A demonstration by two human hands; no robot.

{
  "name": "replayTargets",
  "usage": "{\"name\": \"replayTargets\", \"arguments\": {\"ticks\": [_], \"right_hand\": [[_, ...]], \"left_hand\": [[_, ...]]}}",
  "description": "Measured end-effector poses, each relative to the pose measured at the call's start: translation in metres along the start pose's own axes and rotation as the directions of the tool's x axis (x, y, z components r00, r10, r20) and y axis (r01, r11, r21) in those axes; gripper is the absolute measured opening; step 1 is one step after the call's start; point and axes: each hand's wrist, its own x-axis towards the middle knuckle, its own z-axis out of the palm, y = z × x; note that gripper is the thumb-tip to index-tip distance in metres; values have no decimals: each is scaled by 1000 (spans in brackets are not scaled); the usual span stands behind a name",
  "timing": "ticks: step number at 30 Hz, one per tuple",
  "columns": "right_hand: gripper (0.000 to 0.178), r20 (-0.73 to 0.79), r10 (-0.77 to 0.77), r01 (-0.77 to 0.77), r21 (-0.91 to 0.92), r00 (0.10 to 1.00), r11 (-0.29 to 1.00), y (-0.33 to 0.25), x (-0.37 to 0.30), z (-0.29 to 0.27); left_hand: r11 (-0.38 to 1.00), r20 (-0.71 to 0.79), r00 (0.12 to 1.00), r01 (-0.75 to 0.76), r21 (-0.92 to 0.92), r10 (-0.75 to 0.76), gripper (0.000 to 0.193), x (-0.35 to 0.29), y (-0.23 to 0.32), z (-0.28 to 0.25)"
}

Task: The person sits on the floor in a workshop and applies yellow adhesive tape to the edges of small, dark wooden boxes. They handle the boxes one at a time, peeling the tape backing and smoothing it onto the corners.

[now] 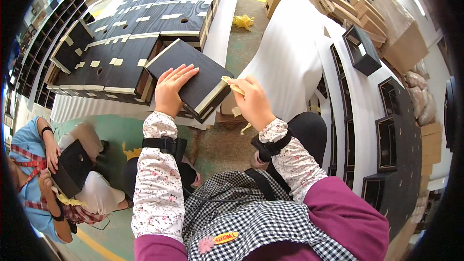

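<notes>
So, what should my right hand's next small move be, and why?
Probably peel the pale yellow masking tape gently back along the edge of the black box: your right hand pinches tape at one corner, a strip lies along that edge, and your left hand rests spread on the box's top, seemingly bracing it.

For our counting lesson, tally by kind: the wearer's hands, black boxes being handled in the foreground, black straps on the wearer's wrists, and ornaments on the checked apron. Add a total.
Hands: 2 (left hand, right hand)
Black boxes: 2 (wearer's box, co-worker's box)
Wrist straps: 2 (left strap, right strap)
Ornaments: 2 (pink flower, yellow badge)
Total: 8
</notes>
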Motion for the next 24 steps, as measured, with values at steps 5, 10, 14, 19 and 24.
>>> {"name": "replayTargets", "arguments": {"ticks": [5, 10, 14, 19, 24], "right_hand": [[16, 55, 200, -207, 206, 978, 956, 1, -9, 2], [22, 268, 480, -542, 548, 835, 637, -15, -21, 1], [25, 410, 482, -629, 578, 774, 519, -33, -37, -11], [23, 637, 334, -694, 472, 695, 543, -61, -77, -48], [22, 806, -67, -558, 464, 588, 688, -62, -86, -129]], "left_hand": [[1000, -22, 1000, 3, -3, -3, 57, -1, 0, 1], [1000, -16, 1000, 14, -3, -14, 55, -2, -1, 2], [1000, -22, 1000, 17, 5, -17, 55, -2, 0, 1], [999, -68, 997, 31, -7, -32, 55, 5, 8, 10], [996, -111, 991, 78, 47, -72, 52, 3, 11, 19]]}}
